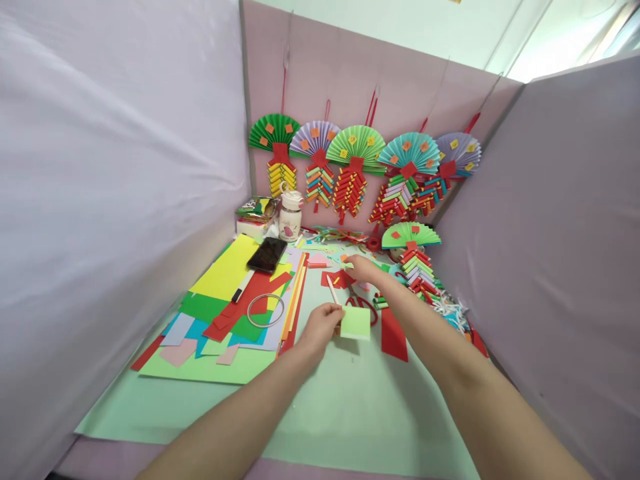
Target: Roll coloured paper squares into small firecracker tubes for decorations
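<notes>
My left hand [320, 328] pinches a light green square of paper [356, 324] by its left edge, just above the table. Further back, my right hand [361, 268] reaches over the clutter with its fingers closed on a small light green paper scrap [346, 265]. Between the hands lie scissors with red handles [371, 312], partly covered by the green square. A white pen [333, 291] stands out just behind my left fingertips. Near the pen is a small red paper piece [327, 279]; a larger red sheet [394, 335] lies right of the square.
Coloured sheets [220, 270] lie stacked at the left, bearing a phone [267, 255], a cutter [243, 287] and a silvery ring [265, 311]. A white bottle [291, 217] stands behind. Paper fans with firecracker strings [356, 150] hang on the back panel; another fan [411, 235] rests at right.
</notes>
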Demonstrator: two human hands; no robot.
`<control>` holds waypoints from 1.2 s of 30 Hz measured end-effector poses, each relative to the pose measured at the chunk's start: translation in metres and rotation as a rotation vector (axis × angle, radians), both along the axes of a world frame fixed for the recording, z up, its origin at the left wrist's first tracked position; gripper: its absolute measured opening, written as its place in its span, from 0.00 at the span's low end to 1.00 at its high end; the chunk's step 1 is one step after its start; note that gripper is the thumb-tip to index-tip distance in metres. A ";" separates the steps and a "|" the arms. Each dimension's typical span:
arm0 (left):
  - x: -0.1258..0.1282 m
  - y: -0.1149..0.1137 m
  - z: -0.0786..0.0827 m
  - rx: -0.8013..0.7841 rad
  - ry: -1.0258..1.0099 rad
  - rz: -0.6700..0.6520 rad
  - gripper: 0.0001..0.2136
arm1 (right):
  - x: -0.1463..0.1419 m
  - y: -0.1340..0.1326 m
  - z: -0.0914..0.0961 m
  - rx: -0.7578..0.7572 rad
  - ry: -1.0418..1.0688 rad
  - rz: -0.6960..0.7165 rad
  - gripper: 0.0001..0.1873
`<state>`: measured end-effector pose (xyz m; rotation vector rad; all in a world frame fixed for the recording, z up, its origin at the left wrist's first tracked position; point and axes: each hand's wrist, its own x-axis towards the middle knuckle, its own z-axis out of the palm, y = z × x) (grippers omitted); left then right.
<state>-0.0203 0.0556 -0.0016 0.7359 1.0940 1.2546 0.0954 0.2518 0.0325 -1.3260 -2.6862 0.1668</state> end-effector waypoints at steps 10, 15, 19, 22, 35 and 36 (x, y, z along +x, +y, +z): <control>0.020 -0.033 -0.001 -0.048 0.015 -0.167 0.07 | -0.034 0.017 0.001 -0.002 0.014 0.200 0.21; 0.021 -0.038 0.002 -0.119 -0.034 -0.195 0.06 | -0.064 0.035 0.001 -0.046 -0.001 0.335 0.30; 0.021 -0.039 -0.002 -0.171 -0.044 -0.208 0.05 | -0.080 0.045 0.004 -0.067 -0.023 0.388 0.25; 0.021 -0.035 -0.005 -0.212 -0.053 -0.211 0.05 | -0.077 0.032 0.002 -0.071 -0.031 0.446 0.11; 0.024 -0.031 -0.015 -0.264 -0.007 -0.319 0.05 | -0.052 -0.008 -0.010 -0.032 0.002 0.489 0.10; 0.023 -0.031 -0.013 -0.271 0.008 -0.326 0.05 | -0.055 -0.008 -0.011 -0.019 0.004 0.471 0.10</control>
